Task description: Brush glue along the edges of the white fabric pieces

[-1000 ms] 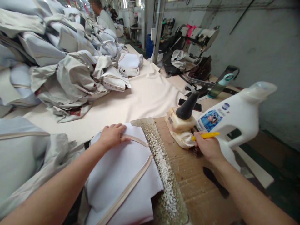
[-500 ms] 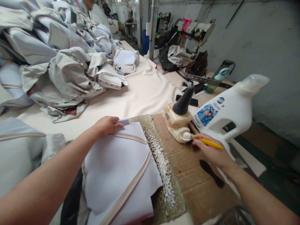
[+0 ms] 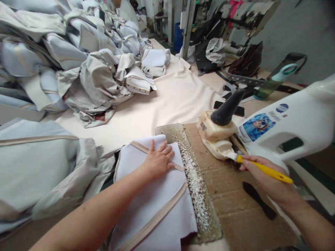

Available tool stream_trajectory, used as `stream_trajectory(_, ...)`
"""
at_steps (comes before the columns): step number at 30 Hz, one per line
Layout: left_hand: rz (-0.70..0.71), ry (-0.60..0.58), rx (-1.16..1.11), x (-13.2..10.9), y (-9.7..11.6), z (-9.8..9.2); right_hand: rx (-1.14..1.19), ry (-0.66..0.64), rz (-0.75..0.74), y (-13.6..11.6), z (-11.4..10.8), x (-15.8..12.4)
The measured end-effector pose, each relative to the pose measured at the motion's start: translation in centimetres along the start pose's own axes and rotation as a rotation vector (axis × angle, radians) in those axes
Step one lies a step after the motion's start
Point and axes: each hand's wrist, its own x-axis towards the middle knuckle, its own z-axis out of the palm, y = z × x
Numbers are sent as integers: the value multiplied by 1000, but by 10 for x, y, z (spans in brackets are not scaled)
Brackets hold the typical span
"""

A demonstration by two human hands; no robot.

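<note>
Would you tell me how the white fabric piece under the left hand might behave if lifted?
The white fabric piece probably flops: it lies folded under the left hand. Likely light, being thin cloth. Its beige trim may stiffen edges slightly.

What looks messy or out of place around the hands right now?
A crusted strip of dried white lumps runs along the cardboard board edge beside the white fabric. The small container by the yellow brush is caked too.

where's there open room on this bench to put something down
Widest free patch: the cream cloth between the garment pile and the glue pot. A smaller one: bare cardboard in front of the right hand. Crowded: the far right by the phone and bottle, and the whole left side.
</note>
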Motion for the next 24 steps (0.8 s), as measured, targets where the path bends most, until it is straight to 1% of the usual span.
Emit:
stream_trajectory(2, -11, 15, -4, -4, 0, 16, -61, 18, 21, -3, -2, 0)
stream_trajectory(4, -4, 43, -5, -5, -3, 25, -58, 50, 46, -8, -4, 0)
stream_trajectory(7, 5, 82, -5, -5, -5, 28, -30, 56, 48, -12, -5, 0)
stream_trajectory(10, 4, 118, 8, -5, -4, 28, -124, 19, 54, -14, -7, -2)
stream_trajectory(12, 4, 134, 14, -6, -4, 28, -152, 32, 46, -19, -4, -3)
stream_trajectory(13, 5, 137, 14, -6, -4, 28, -120, 43, 45, -23, 0, -4)
stream_trajectory(15, 11, 140, 4, -7, -5, 28, 40, 22, 62, -33, 17, -6)
stream_trajectory(17, 17, 143, -13, -7, -6, 28, 239, -77, 86, -42, 43, -7)
stream_trajectory(19, 18, 146, -34, -8, -6, 27, 366, -202, 81, -50, 73, -7)
stream_trajectory(21, 18, 142, -53, -9, -7, 27, 347, -291, 43, -56, 101, -3)
stream_trajectory(24, 18, 140, -72, -10, -8, 28, 247, -339, -14, -67, 134, 11)
